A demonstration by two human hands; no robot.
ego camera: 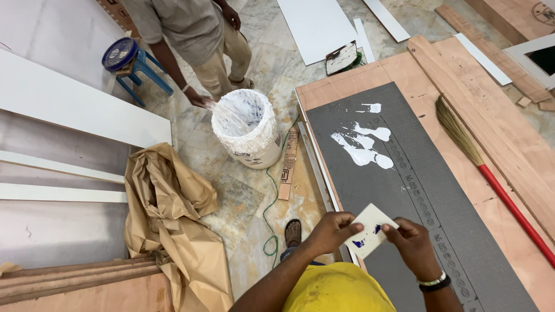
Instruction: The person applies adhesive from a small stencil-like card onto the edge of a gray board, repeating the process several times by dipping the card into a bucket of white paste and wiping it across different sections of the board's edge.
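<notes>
Head view looks down on both hands meeting low in the frame, right of centre, over the near end of a dark grey sheet (428,190) that lies on plywood. Between them is a small white card (370,230), smeared with blue at its lower corner. The left hand (330,231) grasps the card's left edge with its fingers (347,222) closed on it; the right hand (411,242) pinches the right edge between thumb and fingertips.

Judging by its look, the card is light, thin and fairly stiff, a flat scraper-like piece that would flex rather than break. Its wet-looking blue patch is likely slippery and would smudge, so the clean edges and upper corner are the places to hold.

White glue puddles (363,144) sit higher on the grey sheet, well apart from the card. A glue-coated white bucket (247,130) stands on the floor at upper centre, with another person's hand (199,101) at its rim. A red-handled broom (485,173) lies along the right.
</notes>
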